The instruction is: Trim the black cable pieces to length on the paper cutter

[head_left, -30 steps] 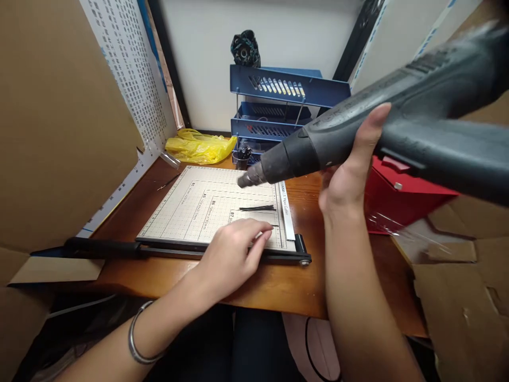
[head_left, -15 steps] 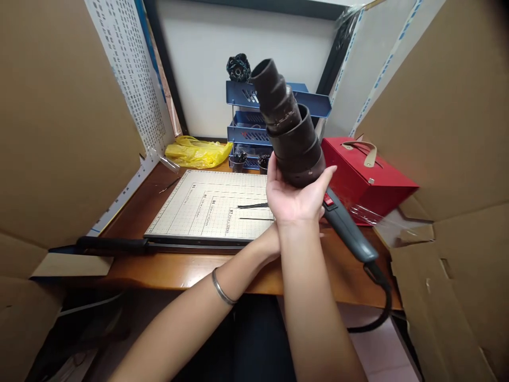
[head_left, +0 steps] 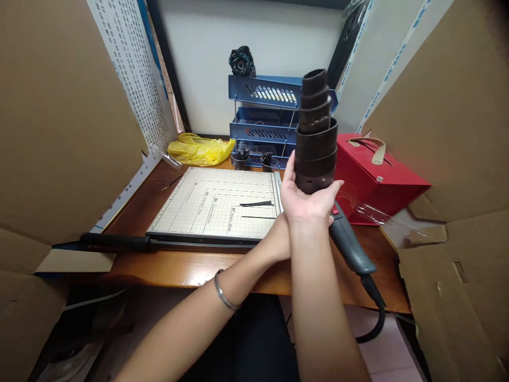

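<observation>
My right hand [head_left: 311,205] grips a dark grey heat gun [head_left: 316,139] at the base of its stepped barrel and holds it upright, nozzle pointing up. The grey handle [head_left: 350,245] slopes down to the right, ending in a black cord. My left hand [head_left: 278,240] lies behind the right wrist, above the right edge of the paper cutter [head_left: 207,204]; its fingers are hidden. A bracelet sits on that forearm. Two thin black strips [head_left: 256,204] lie on the cutter's grid board.
A blue stacked tray rack [head_left: 262,106] stands at the back, with two small cups of black pieces [head_left: 240,157] in front of it. A yellow bag [head_left: 199,148] lies back left and a red box [head_left: 377,178] at right. Cardboard walls close in both sides.
The heat gun swung from lying across the view, nozzle left, to standing upright in my right hand. My left hand left the cutter board and moved behind the right wrist.
</observation>
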Tool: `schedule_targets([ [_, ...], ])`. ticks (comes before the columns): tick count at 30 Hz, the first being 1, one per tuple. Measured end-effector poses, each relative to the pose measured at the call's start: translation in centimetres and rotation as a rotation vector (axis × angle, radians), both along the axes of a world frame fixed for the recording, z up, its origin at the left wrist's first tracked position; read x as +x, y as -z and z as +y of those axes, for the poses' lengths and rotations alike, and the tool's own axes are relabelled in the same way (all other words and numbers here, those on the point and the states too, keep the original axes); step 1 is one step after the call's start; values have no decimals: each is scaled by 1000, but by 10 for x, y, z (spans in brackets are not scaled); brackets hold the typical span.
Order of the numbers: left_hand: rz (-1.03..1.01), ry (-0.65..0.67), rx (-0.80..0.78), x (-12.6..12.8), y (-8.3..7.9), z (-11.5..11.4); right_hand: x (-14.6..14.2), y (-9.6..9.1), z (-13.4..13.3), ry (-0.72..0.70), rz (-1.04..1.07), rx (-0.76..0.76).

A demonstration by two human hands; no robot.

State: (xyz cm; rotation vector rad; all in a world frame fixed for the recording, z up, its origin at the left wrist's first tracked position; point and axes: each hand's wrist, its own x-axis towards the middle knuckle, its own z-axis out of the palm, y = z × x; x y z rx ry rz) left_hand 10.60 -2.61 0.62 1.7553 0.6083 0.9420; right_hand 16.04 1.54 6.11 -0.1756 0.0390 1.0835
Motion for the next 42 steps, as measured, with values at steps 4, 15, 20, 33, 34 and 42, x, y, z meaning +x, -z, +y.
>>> schedule_targets([
  [4,206,-64,92,-48,-3,5,26,11,12,-52,120,-54],
  [15,941,-219,459,-100,-10,54,64,23,17,-78,336,-92],
  [20,1062,-204,491,-99,-14,57,78,22,11,-70,417,-46],
  [33,1216,-147,533,-85,-15,62,64,29,0,-156,331,8],
  [34,1195,-155,521,-84,-13,60,57,28,-4,-205,284,10],
  [42,805,-297,212,-100,-19,82,14,6,-12,-229,-840,-147],
])
